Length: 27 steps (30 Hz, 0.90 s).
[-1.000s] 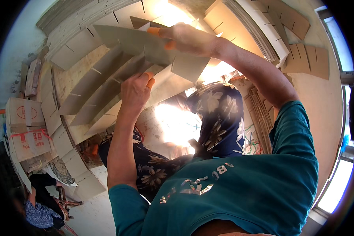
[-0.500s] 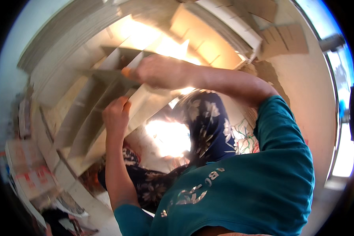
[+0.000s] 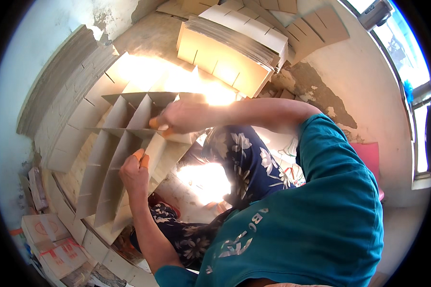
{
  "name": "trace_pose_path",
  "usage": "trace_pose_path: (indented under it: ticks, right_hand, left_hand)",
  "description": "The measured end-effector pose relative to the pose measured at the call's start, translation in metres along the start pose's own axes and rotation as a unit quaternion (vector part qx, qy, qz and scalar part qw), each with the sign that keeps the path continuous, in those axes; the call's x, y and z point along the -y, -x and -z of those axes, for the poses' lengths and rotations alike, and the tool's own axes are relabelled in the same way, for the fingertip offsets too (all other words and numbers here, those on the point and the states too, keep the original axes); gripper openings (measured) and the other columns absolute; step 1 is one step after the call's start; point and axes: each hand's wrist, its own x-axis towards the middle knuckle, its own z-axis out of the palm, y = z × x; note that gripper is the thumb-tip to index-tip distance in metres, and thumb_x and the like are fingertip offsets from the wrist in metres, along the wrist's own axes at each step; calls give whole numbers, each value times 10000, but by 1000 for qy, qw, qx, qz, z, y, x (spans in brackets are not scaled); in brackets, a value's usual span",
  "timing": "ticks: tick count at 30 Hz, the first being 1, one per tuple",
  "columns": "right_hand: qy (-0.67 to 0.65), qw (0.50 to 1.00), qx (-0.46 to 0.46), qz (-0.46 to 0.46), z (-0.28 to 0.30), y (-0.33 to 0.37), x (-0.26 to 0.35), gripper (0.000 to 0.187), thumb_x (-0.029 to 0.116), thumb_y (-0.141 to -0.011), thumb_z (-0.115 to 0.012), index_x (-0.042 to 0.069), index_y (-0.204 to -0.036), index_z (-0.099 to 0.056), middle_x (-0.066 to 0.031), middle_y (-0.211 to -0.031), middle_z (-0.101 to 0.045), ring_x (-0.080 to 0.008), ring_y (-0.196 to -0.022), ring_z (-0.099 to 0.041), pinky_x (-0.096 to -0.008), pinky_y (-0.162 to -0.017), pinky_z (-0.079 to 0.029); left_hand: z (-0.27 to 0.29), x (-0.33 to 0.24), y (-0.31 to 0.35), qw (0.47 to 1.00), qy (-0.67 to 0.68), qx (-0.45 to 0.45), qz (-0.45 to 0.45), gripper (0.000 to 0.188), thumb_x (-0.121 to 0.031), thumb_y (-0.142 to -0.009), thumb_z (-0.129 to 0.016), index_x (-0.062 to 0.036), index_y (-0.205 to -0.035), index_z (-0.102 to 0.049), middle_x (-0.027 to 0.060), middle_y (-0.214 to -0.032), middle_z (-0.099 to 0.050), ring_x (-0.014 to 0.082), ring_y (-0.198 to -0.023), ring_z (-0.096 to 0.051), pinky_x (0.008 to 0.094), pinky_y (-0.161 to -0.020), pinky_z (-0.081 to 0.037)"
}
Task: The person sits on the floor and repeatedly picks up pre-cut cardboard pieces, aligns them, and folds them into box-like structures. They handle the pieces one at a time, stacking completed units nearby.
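- Standing on edge over the pale bench point(image 3: 87, 154), the cardboard grid point(image 3: 111, 184) sits in front of the person, slightly to their left; its grey panels cross at slots, which lets them hold one another upright.
- Pinching at a panel's upper edge, the left hand point(image 3: 135, 176) has its thumb and forefinger together on the near side of the grid, probably to keep that panel from leaning. Orange coverings point(image 3: 144, 160) wrap the fingertips, likely against rubbing from cardboard edges.
- Gripping from above, the right hand point(image 3: 183, 117) curls its fingers over the crosswise strip near its right end; blur hides the exact contact. Both hands sit close to the same crossing, presumably so slot and strip can be kept in line.
- Rising steeply from the lower edge, the left forearm point(image 3: 151, 225) brings its hand up beside the panels. The right arm point(image 3: 263, 114) reaches across almost level, elbow lifted out to the side, so the hand comes over the grid's top.
- Beyond the grid lies a stack of slotted sheets point(image 3: 214, 61), with another upright stack point(image 3: 57, 91) against the left wall; both seem placed within easy reach.
- Taped cartons point(image 3: 57, 253) stand at lower left.
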Motion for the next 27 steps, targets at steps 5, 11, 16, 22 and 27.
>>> trace_pose_path:
  ticks: [5, 11, 16, 22, 27]
  right_hand:
    - [206, 931, -288, -89, 33, 41, -93, 346, 74, -817, -525, 72, -1163, -535, -97, -1031, -580, -272, -933, -555, -360, -767, -492]
    - [407, 814, -233, -342, 63, 121, -169, 527, 245, -710, -707, 82, -1153, -475, -139, -1072, -500, -287, -1027, -470, -448, -782, -406]
    - [376, 845, -170, -340, 53, 151, -191, 408, 268, -723, -673, 70, -1042, -515, -127, -953, -538, -289, -934, -523, -428, -720, -444]
    - [300, 867, -231, -325, 56, 154, -196, 184, 174, -791, -555, 67, -926, -489, -123, -926, -545, -307, -920, -525, -411, -780, -435]
    - [211, 876, -247, -356, 67, 146, -174, 241, 242, -817, -582, 41, -921, -499, -161, -949, -564, -347, -939, -527, -436, -800, -432]
  left_hand:
    - [4, -15, 3, 999, -18, -17, -35, 221, -67, -740, -698, 33, -930, -650, 184, -902, -656, 325, -795, -634, 376, -705, -507]
    - [6, -8, 8, 999, 3, -35, -11, 244, -87, -733, -723, 37, -930, -649, 179, -898, -657, 310, -779, -641, 363, -693, -517]
    - [6, -5, 8, 998, -11, -48, -42, 220, -82, -748, -715, 40, -920, -651, 174, -868, -657, 305, -745, -643, 355, -659, -519]
    - [14, -8, 14, 998, 13, -53, -11, 219, -87, -767, -707, 47, -930, -649, 170, -827, -650, 263, -683, -637, 332, -604, -511]
    - [23, 1, 24, 998, -11, -59, -22, 254, -96, -761, -714, 39, -966, -650, 162, -802, -644, 249, -650, -620, 322, -591, -499]
